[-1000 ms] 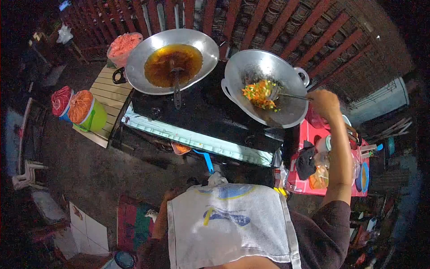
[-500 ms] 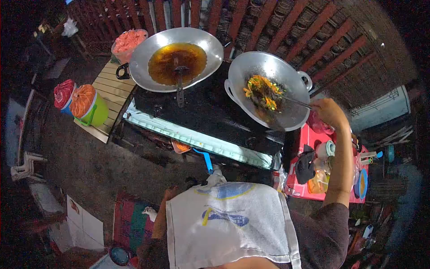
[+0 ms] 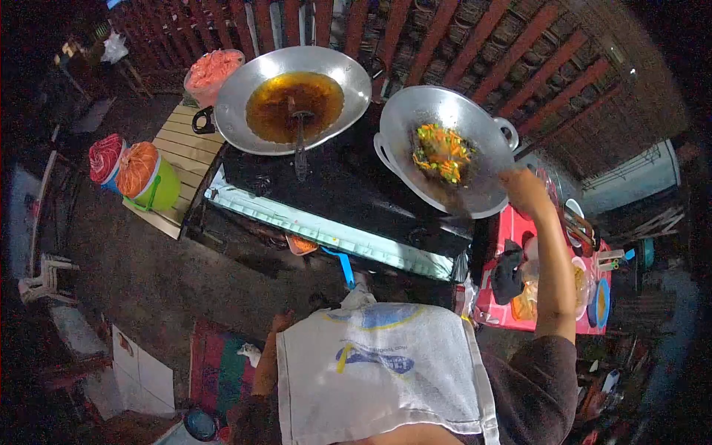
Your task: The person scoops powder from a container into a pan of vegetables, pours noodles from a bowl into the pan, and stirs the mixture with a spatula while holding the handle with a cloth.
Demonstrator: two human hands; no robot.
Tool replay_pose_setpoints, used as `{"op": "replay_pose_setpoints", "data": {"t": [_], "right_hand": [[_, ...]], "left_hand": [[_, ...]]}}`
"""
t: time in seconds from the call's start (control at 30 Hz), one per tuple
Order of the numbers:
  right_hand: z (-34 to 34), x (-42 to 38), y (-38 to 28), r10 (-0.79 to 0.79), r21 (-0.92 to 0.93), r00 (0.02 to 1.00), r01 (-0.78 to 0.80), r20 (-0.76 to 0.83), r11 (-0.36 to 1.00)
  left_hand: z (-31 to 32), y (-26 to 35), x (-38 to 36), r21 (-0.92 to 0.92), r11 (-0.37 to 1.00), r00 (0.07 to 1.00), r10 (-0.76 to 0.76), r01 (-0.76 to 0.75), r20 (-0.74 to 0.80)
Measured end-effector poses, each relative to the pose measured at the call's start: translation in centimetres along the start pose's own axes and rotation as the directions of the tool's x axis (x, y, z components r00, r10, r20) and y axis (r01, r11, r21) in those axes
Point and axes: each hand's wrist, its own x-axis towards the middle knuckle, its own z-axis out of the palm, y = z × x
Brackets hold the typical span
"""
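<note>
My right hand (image 3: 523, 191) is closed round the handle of a utensil at the right rim of a metal wok (image 3: 482, 182). The utensil's blade is blurred among orange, yellow and green chopped vegetables (image 3: 443, 154) in that wok. To its left, a second wok (image 3: 348, 70) holds brown-gold oil (image 3: 278, 107) with a slotted ladle (image 3: 300, 148) resting in it, untouched. My left hand (image 3: 283, 320) hangs low beside the apron (image 3: 378, 371), near its upper left corner; its fingers are too dark to make out.
A black stove top (image 3: 334, 185) bears both woks, before a red slatted fence (image 3: 437, 41). On the left are a slatted board (image 3: 182, 137), a tub of pink food (image 3: 211, 70) and a green bucket (image 3: 165, 189). Bags and bowls crowd a pink-covered table (image 3: 504, 319) at right.
My right hand has moved left and slightly down, over the wok's right rim. The vegetables have shifted and are gathered nearer the middle of the wok.
</note>
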Motion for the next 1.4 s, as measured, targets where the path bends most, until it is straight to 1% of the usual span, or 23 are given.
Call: {"op": "replay_pose_setpoints", "data": {"t": [0.03,0.13,0.2,0.27,0.33,0.37,0.43,0.5,0.53,0.6,0.63,0.7,0.87,0.93,0.97,1.0,1.07,1.1,1.13,1.2,1.3,1.33,1.4], "right_hand": [[-1.9,-1.8,-1.6,0.010,-0.036,1.000,-0.010,0.014,0.999],[-2.4,-2.3,-2.2,0.049,-0.134,0.997,-0.040,0.065,0.990],[1.4,-0.2,0.3,0.015,-0.116,0.984,-0.036,-0.177,0.993],[1.2,0.3,1.8,-0.051,-0.099,0.979,0.032,-0.199,0.995],[-5.0,-3.0,-0.4,-0.060,-0.051,0.998,0.060,0.001,0.997],[-7.3,-4.9,-2.3,-0.047,-0.047,0.999,0.046,-0.019,0.998],[-3.6,-4.1,-1.5,-0.015,-0.105,0.999,0.018,0.031,0.994],[-0.5,-2.7,-1.9,0.055,-0.213,0.998,-0.047,0.036,0.976],[-1.0,-2.2,-1.7,0.054,-0.215,0.998,-0.046,0.032,0.976],[-2.5,-1.9,-1.4,0.186,0.019,0.978,-0.189,0.097,0.982],[-3.8,-2.5,-1.4,0.181,0.018,0.979,-0.183,0.091,0.983],[-6.5,-5.9,-1.7,0.098,0.016,0.992,-0.100,0.082,0.995],[-1.6,-3.5,-0.4,0.066,-0.033,0.998,-0.067,-0.019,0.997],[-2.5,-2.1,0.6,-0.055,0.077,0.998,0.056,-0.020,0.995],[1.0,-0.2,4.6,-0.138,0.074,0.985,0.146,-0.103,0.987],[1.7,0.3,4.2,-0.134,0.079,0.986,0.142,-0.100,0.987],[2.1,0.9,2.3,0.045,0.290,0.978,0.016,-0.202,0.957],[3.9,1.3,1.5,0.021,0.182,0.979,0.016,-0.200,0.983],[4.2,1.3,0.4,0.049,0.029,0.995,-0.047,-0.081,0.998],[-1.2,-2.6,-1.8,0.020,-0.050,1.000,-0.019,0.020,0.999],[-0.2,-2.4,-0.1,-0.035,-0.047,0.998,0.033,-0.051,0.998],[-0.3,-2.2,0.1,-0.037,-0.048,0.998,0.034,-0.055,0.998],[-0.7,-1.4,0.2,-0.014,-0.049,0.994,0.009,-0.110,0.999]], "left_hand": [[0.1,-0.2,0.4,-0.003,1.000,1.000,-0.003,0.003,-0.003],[-2.4,1.4,-1.5,0.050,0.995,0.956,0.102,-0.092,-0.275],[-3.3,1.7,-1.0,0.105,0.982,0.871,0.187,-0.156,-0.453],[-2.4,1.0,-0.1,0.113,0.983,0.877,0.181,-0.146,-0.445],[-0.8,-0.5,0.6,0.124,0.986,0.893,0.154,-0.111,-0.424],[-0.5,-0.8,0.0,0.132,0.987,0.904,0.142,-0.096,-0.404],[-0.4,-1.1,-0.5,0.144,0.986,0.914,0.135,-0.085,-0.382],[-1.4,-0.6,-0.3,-0.083,0.987,0.948,0.109,-0.140,-0.299],[-2.4,0.0,-0.6,-0.084,0.987,0.947,0.108,-0.140,-0.303],[-3.9,1.2,-1.5,0.240,0.970,0.964,0.101,-0.040,-0.248],[-4.2,1.9,-1.3,0.236,0.971,0.962,0.096,-0.034,-0.255],[-3.2,2.5,-1.3,0.125,0.970,0.972,-0.192,0.209,-0.133],[-3.5,4.0,-1.1,-0.099,0.994,0.954,-0.066,0.039,-0.293],[-2.1,3.3,0.3,-0.246,0.969,0.943,-0.087,0.006,-0.320],[-0.9,2.7,1.1,-0.411,0.910,0.953,-0.166,0.049,-0.255],[-0.4,2.4,1.0,-0.563,0.820,0.955,-0.237,0.099,-0.176],[-1.0,2.8,0.3,-0.758,0.620,0.944,-0.330,0.203,-0.017],[-1.8,3.5,-0.2,-0.814,0.522,0.932,-0.356,0.254,0.062],[-2.8,4.3,-0.7,-0.818,0.517,0.930,-0.364,0.252,0.057],[-4.1,5.8,-1.6,-0.882,0.244,0.782,-0.592,0.404,0.195],[1.2,5.3,-0.4,-0.780,0.615,0.896,-0.403,0.112,-0.189],[2.0,5.5,-0.4,-0.632,0.775,0.887,-0.281,-0.017,-0.368],[2.1,6.9,-1.2,-0.422,0.887,0.786,-0.121,-0.189,-0.606]]}}
